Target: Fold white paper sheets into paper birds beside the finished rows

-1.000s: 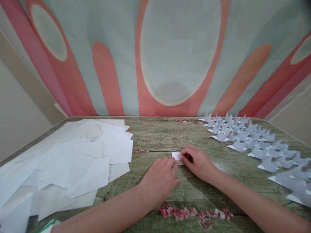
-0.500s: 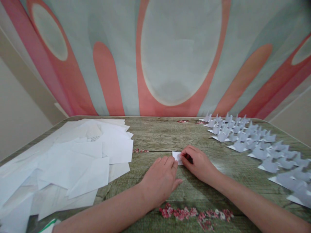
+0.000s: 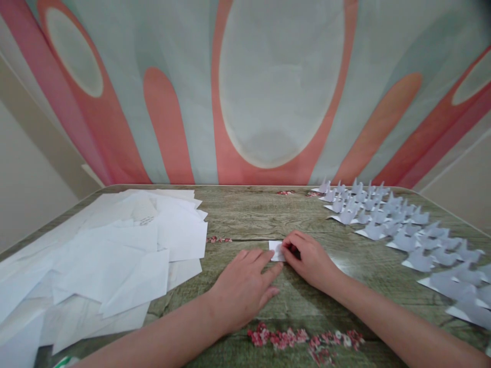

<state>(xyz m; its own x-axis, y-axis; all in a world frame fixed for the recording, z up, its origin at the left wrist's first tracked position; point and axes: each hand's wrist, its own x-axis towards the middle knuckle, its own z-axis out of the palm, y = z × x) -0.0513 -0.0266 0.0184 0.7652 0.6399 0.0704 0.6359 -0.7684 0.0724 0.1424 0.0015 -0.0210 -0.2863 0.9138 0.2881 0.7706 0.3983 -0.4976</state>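
Small white paper (image 3: 275, 246) flat on the wood-look table (image 3: 238, 209), mid-table, just right of centre, between the two hands. Right hand (image 3: 309, 255) on its right side, thumb and forefinger brought together, pinching that edge; other fingers curled in. Left hand (image 3: 245, 286) palm down on the near-left side, fingers loosely spread, thumb out, gripping nothing; fingertips at the paper's left and near edges, exact contact hard to tell from here. Left part of table: big messy pile of white sheets (image 3: 134, 255), overlapping, some print on one of the far ones. Right part: slanting rows of folded white paper birds (image 3: 418, 240), running from far edge to near right, well apart from the small paper. Pink blossom print (image 3: 276, 337) near side. Coral and grey-green backdrop (image 3: 284, 87) behind the far edge.
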